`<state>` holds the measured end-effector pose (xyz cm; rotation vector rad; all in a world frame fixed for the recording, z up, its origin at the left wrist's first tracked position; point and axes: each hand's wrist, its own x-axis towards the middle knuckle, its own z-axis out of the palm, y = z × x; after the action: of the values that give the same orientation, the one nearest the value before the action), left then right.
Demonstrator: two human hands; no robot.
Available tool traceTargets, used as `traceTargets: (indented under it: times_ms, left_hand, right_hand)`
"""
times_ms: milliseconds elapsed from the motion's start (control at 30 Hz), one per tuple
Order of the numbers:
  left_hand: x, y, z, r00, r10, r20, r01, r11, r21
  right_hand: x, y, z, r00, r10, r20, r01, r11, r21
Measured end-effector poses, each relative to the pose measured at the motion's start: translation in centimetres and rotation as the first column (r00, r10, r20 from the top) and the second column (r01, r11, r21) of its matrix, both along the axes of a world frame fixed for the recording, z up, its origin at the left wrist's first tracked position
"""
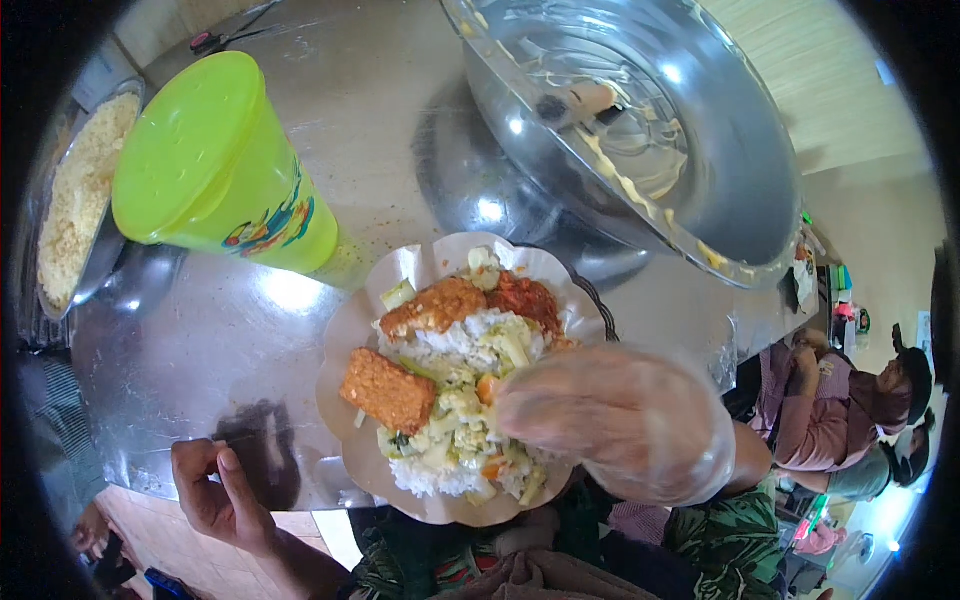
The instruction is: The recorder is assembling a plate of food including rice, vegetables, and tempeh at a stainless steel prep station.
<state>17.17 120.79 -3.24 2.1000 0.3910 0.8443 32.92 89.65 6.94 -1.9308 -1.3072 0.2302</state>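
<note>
A scalloped, paper-lined plate [342, 440] sits at the table's near edge, part of a dark rim showing behind the paper. On it are white rice [455, 345], mixed cooked vegetables [455, 425], a browned tempeh-like block [388, 391], a fried golden piece [435, 307] and a red sauced portion [525, 302]. My right hand [625, 420], in a clear plastic glove, reaches over the plate's right side. Its fingers are bunched at the vegetables, blurred; anything inside them is hidden. Left of the plate, my bare left hand [222, 500] is loosely curled, thumb against the fingers, holding nothing.
A lime-green lidded plastic container [225, 170] stands behind left, beside a tray of pale crumbs [85, 200]. A large metal basin [720, 130], smeared with batter, stands tilted at the back right. Scissors [225, 40] lie at the far left. A person [835, 410] is off to the right.
</note>
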Motion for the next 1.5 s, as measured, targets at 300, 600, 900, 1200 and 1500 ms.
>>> traceTargets:
  times_ms: [300, 600, 900, 1200, 1500]
  left_hand:
    - [0.2, 0.2, 0.5, 0.999, -0.005, 0.032, 0.003, 0.998, 0.064]
    - [5.0, -6.3, 12.5, 0.627, -0.776, -0.071, 0.749, 0.576, 0.326]
    - [16.9, -17.4, 12.1, 0.226, -0.839, -0.494, 0.878, -0.044, 0.477]
    - [19.6, -19.4, 11.0, 0.234, -0.663, -0.711, 0.799, -0.285, 0.529]
    - [20.4, -19.7, 10.8, 0.269, -0.606, -0.749, 0.817, -0.268, 0.511]
  right_hand:
    - [-2.9, -0.1, 2.3, 0.927, -0.102, 0.362, 0.110, 0.994, -0.004]
    - [-6.5, -2.9, -4.0, 0.865, -0.203, 0.458, 0.142, 0.976, 0.165]
    - [-7.3, -3.4, -5.9, 0.872, -0.243, 0.424, 0.139, 0.955, 0.261]
    - [-6.2, -4.8, -6.4, 0.909, -0.200, 0.365, 0.100, 0.956, 0.276]
    - [-6.0, -4.9, -6.2, 0.914, -0.143, 0.380, 0.059, 0.973, 0.223]
